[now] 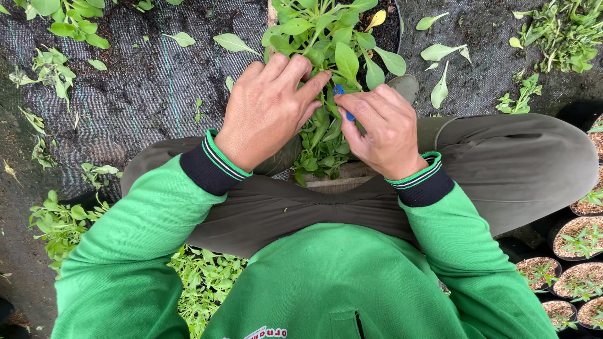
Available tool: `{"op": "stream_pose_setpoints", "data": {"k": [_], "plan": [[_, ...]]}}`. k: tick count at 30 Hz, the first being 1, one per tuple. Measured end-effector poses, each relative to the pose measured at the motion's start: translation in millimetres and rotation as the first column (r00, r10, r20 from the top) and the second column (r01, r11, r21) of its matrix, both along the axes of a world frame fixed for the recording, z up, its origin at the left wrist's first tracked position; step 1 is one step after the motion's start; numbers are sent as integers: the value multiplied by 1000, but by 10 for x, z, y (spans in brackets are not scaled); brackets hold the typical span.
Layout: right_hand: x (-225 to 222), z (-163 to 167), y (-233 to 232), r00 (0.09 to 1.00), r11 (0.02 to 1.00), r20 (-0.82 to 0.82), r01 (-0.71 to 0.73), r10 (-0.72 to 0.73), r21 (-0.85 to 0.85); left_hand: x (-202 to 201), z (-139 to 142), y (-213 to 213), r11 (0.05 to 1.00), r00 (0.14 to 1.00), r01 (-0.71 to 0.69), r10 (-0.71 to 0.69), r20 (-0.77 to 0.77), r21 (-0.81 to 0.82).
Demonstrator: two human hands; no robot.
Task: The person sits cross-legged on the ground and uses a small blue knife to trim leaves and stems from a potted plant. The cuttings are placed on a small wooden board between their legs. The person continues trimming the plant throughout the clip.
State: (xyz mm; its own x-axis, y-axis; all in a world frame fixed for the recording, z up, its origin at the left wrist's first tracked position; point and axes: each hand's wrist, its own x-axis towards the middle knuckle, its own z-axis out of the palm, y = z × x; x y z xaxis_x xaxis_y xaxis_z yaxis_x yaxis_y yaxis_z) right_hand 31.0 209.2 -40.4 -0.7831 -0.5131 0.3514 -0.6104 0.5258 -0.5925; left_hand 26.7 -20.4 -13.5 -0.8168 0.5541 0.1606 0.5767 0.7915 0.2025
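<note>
I sit cross-legged in a green jacket and olive trousers with a leafy green plant (pixel 333 56) in a dark pot between my knees. My left hand (pixel 267 110) rests palm down on the plant's stems, fingers curled into the foliage. My right hand (pixel 380 129) pinches a small blue tool (pixel 342 103) against the stems; only a sliver of blue shows between thumb and fingers. The two hands' fingertips nearly touch among the leaves.
Black ground cloth (pixel 151 94) is strewn with cut leaves (pixel 440 69) and sprigs. A pile of green cuttings (pixel 201 282) lies by my left leg. Several small pots of seedlings (pixel 581 245) stand at the right. More plants (pixel 565 31) grow at the top right.
</note>
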Motion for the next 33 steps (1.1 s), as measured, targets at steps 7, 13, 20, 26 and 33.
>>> {"op": "stream_pose_setpoints", "data": {"k": [7,13,20,26,33], "plan": [[1,79,40,1000,1000,-1,-1,1,-15,8,23,-5,999,1000,6,-6,-7,34],[50,206,155,999,993,41,13,-9,-119,0,-36,-42,991,999,-36,34,18,128],[64,190,133,998,992,44,41,-36,-121,-74,-133,-60,975,992,-123,121,22,187],[29,180,124,999,993,18,37,-35,-112,-132,-134,-19,979,996,-81,73,46,189],[43,197,167,997,992,52,59,-53,-115,-155,-145,6,991,994,-103,105,-20,90]]}}
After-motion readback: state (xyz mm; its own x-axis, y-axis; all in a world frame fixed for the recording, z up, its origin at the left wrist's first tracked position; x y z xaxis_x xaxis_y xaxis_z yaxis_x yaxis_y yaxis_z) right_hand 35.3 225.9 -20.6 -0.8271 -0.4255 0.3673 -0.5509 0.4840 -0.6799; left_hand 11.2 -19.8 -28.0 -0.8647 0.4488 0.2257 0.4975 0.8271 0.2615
